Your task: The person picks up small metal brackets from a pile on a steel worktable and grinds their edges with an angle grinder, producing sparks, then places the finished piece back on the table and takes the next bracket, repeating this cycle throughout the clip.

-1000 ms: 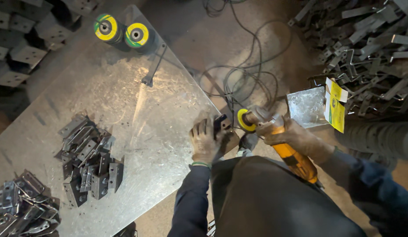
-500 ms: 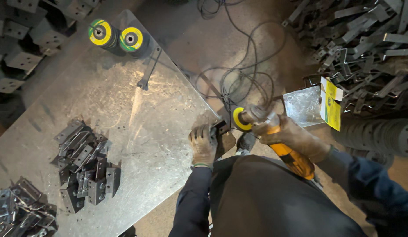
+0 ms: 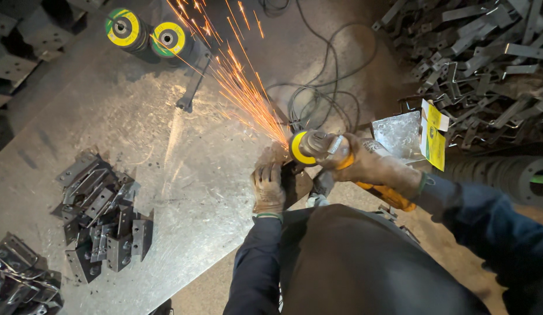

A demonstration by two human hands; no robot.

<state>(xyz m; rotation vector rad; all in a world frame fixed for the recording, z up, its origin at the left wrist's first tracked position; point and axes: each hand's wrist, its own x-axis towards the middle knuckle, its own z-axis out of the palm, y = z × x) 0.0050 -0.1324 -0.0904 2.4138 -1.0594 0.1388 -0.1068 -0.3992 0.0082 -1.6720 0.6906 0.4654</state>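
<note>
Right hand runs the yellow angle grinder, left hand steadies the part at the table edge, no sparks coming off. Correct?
Not quite. The head view shows orange sparks spraying across the metal table. The rest holds: right hand on the yellow angle grinder, left hand steadying the part at the table edge.

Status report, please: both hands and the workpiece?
Left hand pressing small dark metal piece on table edge. Right hand gripping yellow angle grinder, sparks flying. Nothing blocking.

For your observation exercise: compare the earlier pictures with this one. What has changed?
Orange sparks now fly across the metal table from the yellow-disc grinder. Unchanged: gloved right hand grips it, gloved left hand presses the workpiece; grey bracket pile untouched.
</note>
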